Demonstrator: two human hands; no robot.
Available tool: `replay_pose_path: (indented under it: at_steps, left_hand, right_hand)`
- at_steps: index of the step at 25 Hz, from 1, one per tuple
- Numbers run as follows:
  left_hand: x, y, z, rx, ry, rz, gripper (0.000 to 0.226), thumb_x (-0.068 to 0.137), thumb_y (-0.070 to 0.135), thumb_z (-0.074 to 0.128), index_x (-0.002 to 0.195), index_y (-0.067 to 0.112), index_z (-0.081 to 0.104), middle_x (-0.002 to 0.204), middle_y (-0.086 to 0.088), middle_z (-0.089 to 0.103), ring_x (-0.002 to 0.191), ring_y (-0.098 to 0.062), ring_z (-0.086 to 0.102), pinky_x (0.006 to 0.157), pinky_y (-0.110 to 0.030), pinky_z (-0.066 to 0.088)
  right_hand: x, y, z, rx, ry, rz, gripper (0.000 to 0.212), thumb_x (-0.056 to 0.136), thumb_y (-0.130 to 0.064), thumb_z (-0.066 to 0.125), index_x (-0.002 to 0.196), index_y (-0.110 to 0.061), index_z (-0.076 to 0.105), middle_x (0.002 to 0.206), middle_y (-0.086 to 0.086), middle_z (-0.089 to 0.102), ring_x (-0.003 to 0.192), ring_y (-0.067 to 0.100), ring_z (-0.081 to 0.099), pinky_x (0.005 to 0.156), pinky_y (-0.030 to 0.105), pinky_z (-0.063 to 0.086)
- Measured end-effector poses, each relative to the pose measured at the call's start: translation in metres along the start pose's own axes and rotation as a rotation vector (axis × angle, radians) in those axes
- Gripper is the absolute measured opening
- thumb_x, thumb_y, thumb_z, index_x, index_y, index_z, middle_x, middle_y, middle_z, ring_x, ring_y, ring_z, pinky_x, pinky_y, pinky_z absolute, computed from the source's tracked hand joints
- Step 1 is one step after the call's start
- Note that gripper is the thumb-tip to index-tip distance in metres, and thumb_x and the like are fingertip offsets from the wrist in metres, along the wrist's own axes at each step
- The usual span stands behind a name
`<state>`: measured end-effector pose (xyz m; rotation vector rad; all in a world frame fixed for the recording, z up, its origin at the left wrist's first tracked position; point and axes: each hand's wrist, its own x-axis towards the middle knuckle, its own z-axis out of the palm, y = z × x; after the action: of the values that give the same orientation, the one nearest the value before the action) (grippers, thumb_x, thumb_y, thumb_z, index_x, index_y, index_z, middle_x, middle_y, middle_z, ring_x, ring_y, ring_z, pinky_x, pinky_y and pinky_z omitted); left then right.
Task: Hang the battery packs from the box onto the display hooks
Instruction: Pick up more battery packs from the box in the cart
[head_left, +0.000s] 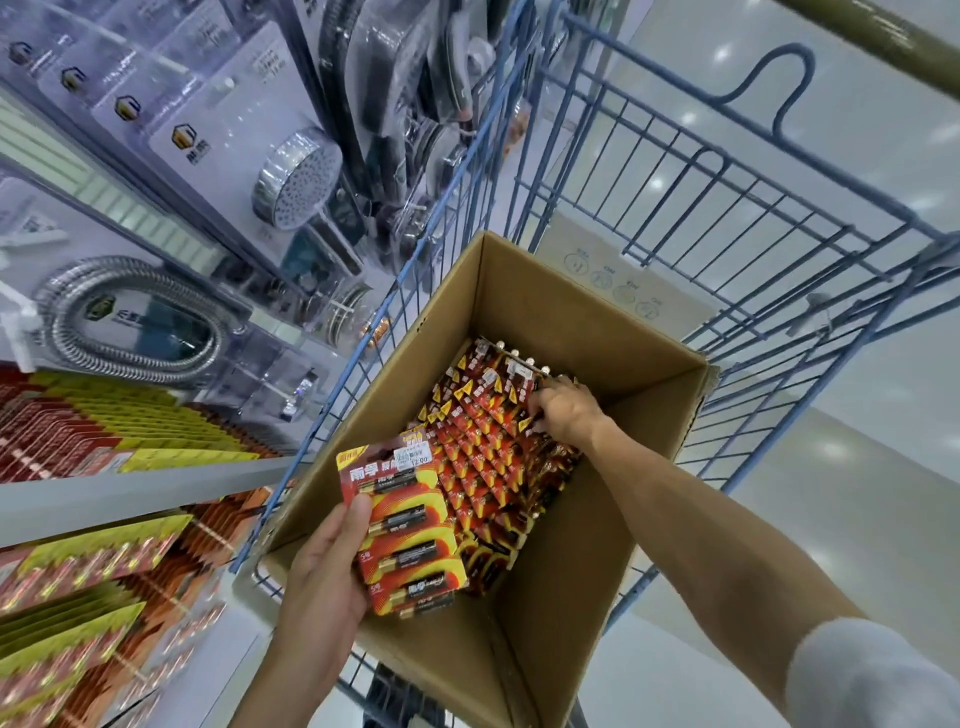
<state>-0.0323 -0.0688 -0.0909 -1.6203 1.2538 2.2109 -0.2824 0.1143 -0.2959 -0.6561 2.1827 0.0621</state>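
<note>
The left hand (322, 566) grips a stack (405, 525) of battery packs at 7 o'clock of the box (571, 322), while the right hand (563, 410) reaches among the packs (488, 452) toward 1 o'clock, fingertips buried, perhaps pinching one, though I cannot tell.

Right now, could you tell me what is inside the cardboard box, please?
Rows of battery packs stand on edge in the cardboard box, the right hand reaching among them. The floor beneath them and that hand's fingertips are covered. The left hand holds a separate stack above it.
</note>
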Motion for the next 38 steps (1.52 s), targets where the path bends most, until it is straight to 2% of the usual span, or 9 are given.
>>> replay_pose_path:
  at_steps: [4, 9, 12, 14, 18, 21, 24, 31, 38]
  left_hand:
    - [-0.003, 0.005, -0.003, -0.031, 0.000, 0.026, 0.036, 0.090, 0.037, 0.061, 0.122, 0.023, 0.068, 0.110, -0.006, 0.080, 0.094, -0.022, 0.079, 0.075, -0.040, 0.063]
    - [0.002, 0.001, -0.010, -0.083, 0.074, 0.027, 0.042, 0.085, 0.038, 0.065, 0.123, 0.021, 0.069, 0.111, -0.009, 0.079, 0.094, -0.027, 0.079, 0.079, -0.045, 0.063]
    - [0.005, -0.002, -0.008, -0.110, 0.099, 0.019, 0.041, 0.083, 0.037, 0.066, 0.120, 0.020, 0.070, 0.109, -0.010, 0.080, 0.091, -0.028, 0.079, 0.085, -0.047, 0.058]
    - [0.008, -0.003, -0.006, -0.118, 0.105, 0.023, 0.036, 0.085, 0.036, 0.065, 0.118, 0.020, 0.071, 0.106, -0.009, 0.080, 0.089, -0.026, 0.079, 0.085, -0.046, 0.057]
    - [0.014, -0.005, -0.005, -0.100, 0.114, 0.026, 0.028, 0.090, 0.037, 0.063, 0.114, 0.024, 0.070, 0.102, -0.005, 0.081, 0.085, -0.021, 0.079, 0.080, -0.043, 0.056]
    - [0.015, -0.006, -0.004, -0.117, 0.120, 0.021, 0.027, 0.089, 0.037, 0.064, 0.112, 0.025, 0.070, 0.101, -0.005, 0.081, 0.084, -0.021, 0.079, 0.079, -0.042, 0.056]
    - [0.015, -0.006, -0.005, -0.123, 0.126, 0.017, 0.032, 0.088, 0.038, 0.065, 0.116, 0.023, 0.070, 0.103, -0.006, 0.081, 0.086, -0.022, 0.079, 0.081, -0.043, 0.057]
    - [0.012, -0.007, -0.012, -0.049, 0.030, 0.029, 0.041, 0.086, 0.031, 0.070, 0.125, 0.022, 0.069, 0.113, -0.010, 0.079, 0.097, -0.030, 0.078, 0.082, -0.046, 0.061]
    - [-0.007, 0.008, -0.019, -0.001, -0.090, 0.115, 0.044, 0.085, 0.021, 0.072, 0.129, 0.022, 0.068, 0.114, -0.011, 0.078, 0.098, -0.032, 0.077, 0.068, -0.039, 0.065]
  right_hand:
    - [-0.002, -0.034, -0.011, 0.158, -0.131, -0.158, 0.012, 0.095, -0.024, 0.071, 0.104, -0.031, 0.066, 0.111, -0.005, 0.065, 0.108, 0.020, 0.060, 0.091, 0.035, 0.049]
    - [0.021, -0.063, -0.010, 0.513, -0.002, -0.161, 0.013, 0.092, -0.023, 0.076, 0.098, -0.029, 0.067, 0.112, -0.003, 0.067, 0.106, 0.019, 0.063, 0.095, 0.038, 0.051]
    - [0.028, -0.070, 0.006, 0.952, 0.154, 0.058, 0.037, 0.087, -0.026, 0.082, 0.117, -0.014, 0.064, 0.105, 0.002, 0.066, 0.091, 0.016, 0.063, 0.078, 0.028, 0.050]
    - [0.024, -0.069, 0.015, 1.144, 0.171, 0.187, 0.058, 0.081, -0.029, 0.087, 0.128, -0.011, 0.059, 0.113, 0.003, 0.065, 0.100, 0.018, 0.064, 0.087, 0.030, 0.053]
    - [0.003, -0.057, 0.026, 1.106, 0.122, 0.141, 0.097, 0.068, -0.007, 0.093, 0.150, -0.015, 0.042, 0.146, 0.004, 0.051, 0.137, 0.023, 0.049, 0.112, 0.044, 0.047]
    - [-0.018, -0.063, 0.045, 0.927, 0.272, 0.186, 0.094, 0.075, -0.006, 0.088, 0.154, -0.020, 0.038, 0.155, 0.001, 0.043, 0.144, 0.021, 0.041, 0.119, 0.045, 0.040]
    - [-0.032, -0.070, 0.068, 0.838, 0.324, 0.328, 0.083, 0.080, -0.016, 0.086, 0.150, -0.017, 0.041, 0.150, 0.004, 0.047, 0.142, 0.026, 0.043, 0.119, 0.044, 0.039]
    - [-0.027, -0.072, 0.071, 0.604, 0.272, 0.436, 0.096, 0.071, -0.037, 0.093, 0.146, -0.013, 0.040, 0.145, 0.011, 0.050, 0.137, 0.032, 0.047, 0.116, 0.050, 0.039]
    - [-0.076, -0.094, 0.044, 1.021, 0.369, 0.256, 0.075, 0.076, -0.032, 0.088, 0.131, -0.029, 0.038, 0.124, -0.004, 0.059, 0.118, 0.020, 0.059, 0.106, 0.044, 0.050]
